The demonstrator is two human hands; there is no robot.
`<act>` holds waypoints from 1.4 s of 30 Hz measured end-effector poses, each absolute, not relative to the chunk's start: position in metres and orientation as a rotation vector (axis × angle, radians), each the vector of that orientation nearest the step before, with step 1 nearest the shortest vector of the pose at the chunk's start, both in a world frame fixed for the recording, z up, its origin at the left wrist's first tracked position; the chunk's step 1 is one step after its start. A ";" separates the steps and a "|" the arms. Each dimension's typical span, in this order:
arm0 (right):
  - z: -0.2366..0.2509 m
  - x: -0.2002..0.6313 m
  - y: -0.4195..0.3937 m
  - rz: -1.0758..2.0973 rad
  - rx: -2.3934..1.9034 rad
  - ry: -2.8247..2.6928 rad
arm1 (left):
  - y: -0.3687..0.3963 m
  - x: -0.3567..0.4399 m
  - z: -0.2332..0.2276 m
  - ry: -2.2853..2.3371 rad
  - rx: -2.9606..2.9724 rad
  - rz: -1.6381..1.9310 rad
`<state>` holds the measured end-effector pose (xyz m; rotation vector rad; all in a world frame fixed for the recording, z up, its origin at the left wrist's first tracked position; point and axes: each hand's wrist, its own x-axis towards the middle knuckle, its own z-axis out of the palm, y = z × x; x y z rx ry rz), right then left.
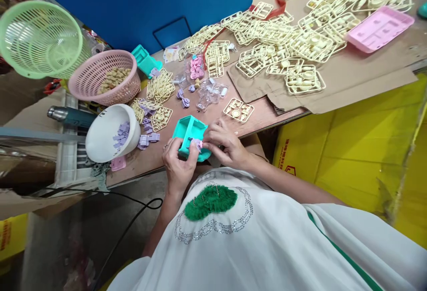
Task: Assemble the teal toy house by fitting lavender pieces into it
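My left hand (178,164) is closed at the near left side of a teal plastic toy box (187,124), which has a divider across its open inside. Its thumb presses on a small lilac plastic part (196,143) over the box. From the right, my right hand (230,146) pinches the pinkish end of that small part between thumb and fingertips. The fingers hide some of the part, so its exact shape cannot be made out. A few more lilac parts (183,99) lie on the table just beyond the box.
Cream sprue frames (267,33) cover the cardboard at the back right, by a pink tray (380,28). At left stand a white bowl (131,124) of lilac pieces, a pink basket (83,79), a green basket (36,10) and a bottle (70,116). Clear plastic packaging (210,93) lies mid-table.
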<state>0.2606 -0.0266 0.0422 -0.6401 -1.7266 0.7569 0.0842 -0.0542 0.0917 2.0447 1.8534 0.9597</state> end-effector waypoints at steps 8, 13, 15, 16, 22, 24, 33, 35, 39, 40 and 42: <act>0.050 0.269 -0.023 0.703 -0.632 -1.852 | -0.053 0.089 0.099 1.872 2.109 0.914; 0.053 0.264 -0.023 0.716 -0.571 -1.797 | -0.054 0.090 0.105 1.886 2.086 0.883; 0.054 0.263 -0.023 0.737 -0.580 -1.799 | -0.054 0.091 0.106 1.887 2.105 0.884; 0.055 0.262 -0.023 0.755 -0.588 -1.806 | -0.055 0.091 0.106 1.888 2.115 0.882; 0.056 0.261 -0.021 0.794 -0.591 -1.880 | -0.056 0.092 0.103 1.893 2.143 0.880; 0.054 0.263 -0.017 0.757 -0.588 -1.924 | -0.056 0.091 0.100 1.905 2.135 0.888; 0.051 0.273 -0.008 0.741 -0.616 -1.781 | -0.056 0.089 0.095 1.904 1.885 0.866; 0.052 0.273 -0.011 0.734 -0.636 -1.754 | -0.056 0.089 0.095 1.899 1.864 0.877; 0.054 0.271 -0.015 0.795 -0.697 -1.657 | -0.055 0.087 0.099 1.868 1.805 0.898; 0.054 0.270 -0.016 0.803 -0.705 -1.642 | -0.056 0.086 0.100 1.855 1.790 0.902; 0.056 0.268 -0.016 0.797 -0.699 -1.641 | -0.055 0.085 0.102 1.830 1.765 0.899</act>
